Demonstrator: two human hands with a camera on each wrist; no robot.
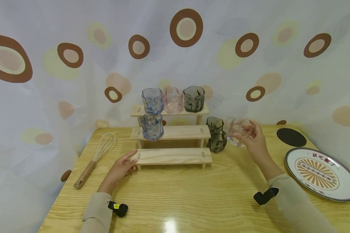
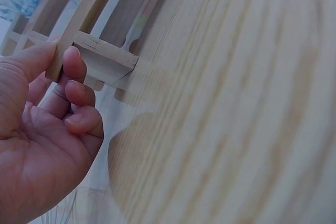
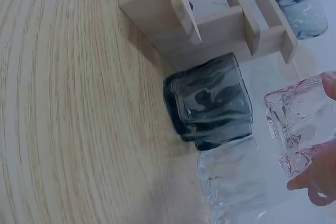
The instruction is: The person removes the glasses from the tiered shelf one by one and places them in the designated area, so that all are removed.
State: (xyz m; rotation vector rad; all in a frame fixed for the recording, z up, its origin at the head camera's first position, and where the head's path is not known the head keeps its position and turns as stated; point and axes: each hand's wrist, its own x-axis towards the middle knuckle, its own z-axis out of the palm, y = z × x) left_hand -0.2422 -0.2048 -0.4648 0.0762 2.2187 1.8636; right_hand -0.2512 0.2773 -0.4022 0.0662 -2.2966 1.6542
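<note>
My right hand (image 1: 255, 139) grips a pale pink glass tumbler (image 3: 296, 121) by its sides, right of a three-step wooden rack (image 1: 172, 155). In the right wrist view the tumbler is clear of the table, beside the dark grey tumblers (image 3: 210, 100) and a clear tumbler (image 3: 233, 171). My left hand (image 1: 121, 168) pinches the left end of the rack's lowest board (image 2: 65, 40) between thumb and fingers. On the top step stand a blue tumbler (image 1: 153, 102), a pink tumbler (image 1: 173, 102) and a grey tumbler (image 1: 194, 100). Another blue tumbler (image 1: 152, 127) stands on the middle step's left end.
Two dark grey tumblers (image 1: 217, 142) stand on the table against the rack's right side. A whisk (image 1: 88, 170) lies at the left. To the right are a patterned plate (image 1: 297, 181) and a black round mat (image 1: 291, 137). A spotted cloth (image 1: 192, 61) hangs behind the table.
</note>
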